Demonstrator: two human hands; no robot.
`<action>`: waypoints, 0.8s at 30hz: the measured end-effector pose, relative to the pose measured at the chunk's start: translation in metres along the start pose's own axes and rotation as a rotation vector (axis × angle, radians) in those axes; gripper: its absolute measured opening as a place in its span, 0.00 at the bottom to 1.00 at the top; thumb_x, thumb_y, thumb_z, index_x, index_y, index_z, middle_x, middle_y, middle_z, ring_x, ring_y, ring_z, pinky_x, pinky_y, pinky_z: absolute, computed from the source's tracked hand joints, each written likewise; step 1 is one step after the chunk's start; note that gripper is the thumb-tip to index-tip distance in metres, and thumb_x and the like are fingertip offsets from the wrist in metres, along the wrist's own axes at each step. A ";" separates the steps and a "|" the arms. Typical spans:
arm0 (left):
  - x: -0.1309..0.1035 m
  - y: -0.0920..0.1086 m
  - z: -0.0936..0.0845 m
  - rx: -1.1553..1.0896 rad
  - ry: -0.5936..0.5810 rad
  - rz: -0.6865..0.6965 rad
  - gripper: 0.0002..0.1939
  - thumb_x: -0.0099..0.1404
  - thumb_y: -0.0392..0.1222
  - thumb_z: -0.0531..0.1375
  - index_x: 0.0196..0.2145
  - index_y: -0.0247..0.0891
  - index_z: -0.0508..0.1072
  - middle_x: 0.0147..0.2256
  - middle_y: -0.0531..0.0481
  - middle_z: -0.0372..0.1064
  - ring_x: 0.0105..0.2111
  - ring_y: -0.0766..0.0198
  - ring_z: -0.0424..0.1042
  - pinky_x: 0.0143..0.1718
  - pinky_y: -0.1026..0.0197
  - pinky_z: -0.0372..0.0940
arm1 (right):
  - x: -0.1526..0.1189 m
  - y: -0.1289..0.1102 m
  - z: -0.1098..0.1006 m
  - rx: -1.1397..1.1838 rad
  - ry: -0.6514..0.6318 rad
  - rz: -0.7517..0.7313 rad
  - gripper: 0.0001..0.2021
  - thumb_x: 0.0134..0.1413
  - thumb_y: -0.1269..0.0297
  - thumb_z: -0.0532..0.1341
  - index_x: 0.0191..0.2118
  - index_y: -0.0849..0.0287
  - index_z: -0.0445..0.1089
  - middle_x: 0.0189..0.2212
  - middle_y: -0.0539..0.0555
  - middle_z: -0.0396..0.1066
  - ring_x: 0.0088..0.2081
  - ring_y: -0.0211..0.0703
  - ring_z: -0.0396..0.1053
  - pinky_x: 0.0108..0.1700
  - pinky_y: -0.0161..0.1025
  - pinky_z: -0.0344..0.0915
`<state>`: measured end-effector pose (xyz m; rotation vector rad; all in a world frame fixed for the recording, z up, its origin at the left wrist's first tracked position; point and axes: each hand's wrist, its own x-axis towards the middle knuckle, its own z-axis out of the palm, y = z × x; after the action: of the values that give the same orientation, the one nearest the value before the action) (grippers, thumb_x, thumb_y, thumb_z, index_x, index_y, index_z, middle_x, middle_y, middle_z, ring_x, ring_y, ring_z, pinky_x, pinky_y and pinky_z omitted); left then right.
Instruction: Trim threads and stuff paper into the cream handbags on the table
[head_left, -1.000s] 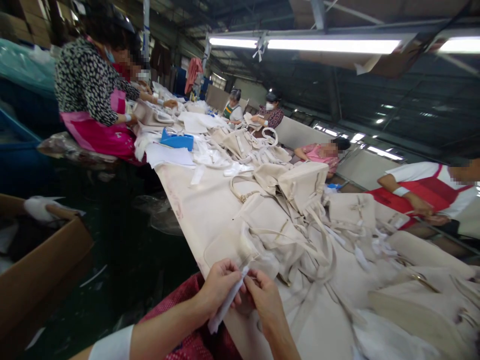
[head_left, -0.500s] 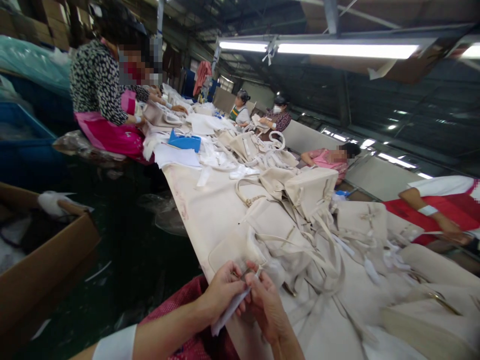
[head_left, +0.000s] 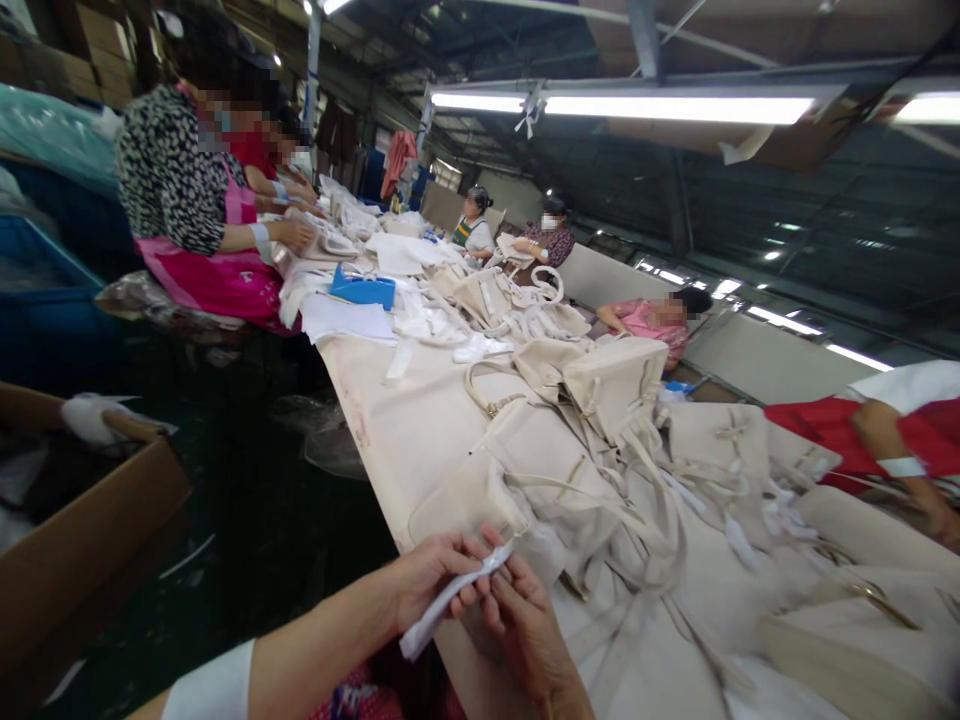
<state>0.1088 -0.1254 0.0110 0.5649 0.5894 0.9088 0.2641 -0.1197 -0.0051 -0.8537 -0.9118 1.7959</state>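
Where the long cream-covered worktable (head_left: 409,440) meets its near edge, left hand (head_left: 427,580) and right hand (head_left: 525,625) pinch a narrow white paper strip (head_left: 442,605) between fingertips, strip slanting down-left. Just beyond: cream leather handbag (head_left: 525,470) with straps. Far left: brown cardboard box (head_left: 82,540).

The strip (head_left: 442,605) looks like thin white paper or cloth, matt and creased. The bags (head_left: 592,400) look like cream leather-like material, smooth with a faint sheen, with small brass-coloured metal fittings. The table (head_left: 405,430) cover is matt beige, stained. The box (head_left: 90,530) is brown cardboard, and the tray (head_left: 364,290) glossy blue plastic.
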 end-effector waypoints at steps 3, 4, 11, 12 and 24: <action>0.001 -0.003 0.000 0.029 0.009 0.018 0.08 0.48 0.32 0.64 0.30 0.29 0.73 0.20 0.46 0.72 0.14 0.74 0.64 0.14 0.74 0.53 | -0.007 -0.004 0.006 -0.010 0.043 0.043 0.30 0.37 0.61 0.76 0.51 0.55 0.74 0.37 0.55 0.80 0.23 0.34 0.70 0.25 0.31 0.66; 0.001 -0.005 0.001 0.044 0.010 0.048 0.09 0.48 0.33 0.64 0.30 0.29 0.73 0.21 0.46 0.73 0.14 0.74 0.64 0.14 0.74 0.54 | -0.010 -0.005 0.009 -0.017 0.057 0.047 0.30 0.38 0.58 0.76 0.51 0.55 0.74 0.37 0.55 0.79 0.26 0.37 0.72 0.27 0.32 0.68; -0.002 -0.016 0.005 0.082 0.112 0.151 0.15 0.46 0.36 0.67 0.33 0.34 0.70 0.21 0.50 0.73 0.14 0.70 0.65 0.14 0.72 0.58 | -0.019 -0.005 0.015 -0.120 0.030 -0.012 0.25 0.42 0.50 0.74 0.47 0.55 0.76 0.41 0.56 0.79 0.32 0.39 0.75 0.34 0.35 0.71; -0.002 -0.013 0.005 0.079 0.085 0.144 0.13 0.47 0.36 0.67 0.32 0.34 0.71 0.20 0.51 0.72 0.13 0.71 0.65 0.14 0.72 0.57 | -0.018 -0.005 0.012 -0.123 0.032 -0.016 0.25 0.43 0.52 0.74 0.47 0.55 0.77 0.42 0.57 0.79 0.36 0.41 0.76 0.38 0.36 0.72; -0.003 -0.006 0.004 0.034 -0.006 -0.005 0.19 0.45 0.33 0.64 0.38 0.34 0.70 0.22 0.49 0.73 0.18 0.69 0.68 0.16 0.72 0.55 | 0.002 0.015 0.012 -0.157 0.093 -0.070 0.26 0.38 0.42 0.73 0.40 0.54 0.78 0.34 0.55 0.79 0.29 0.41 0.73 0.29 0.37 0.69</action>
<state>0.1127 -0.1319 0.0104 0.5959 0.6012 0.8935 0.2469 -0.1247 -0.0129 -0.9838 -1.0189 1.6273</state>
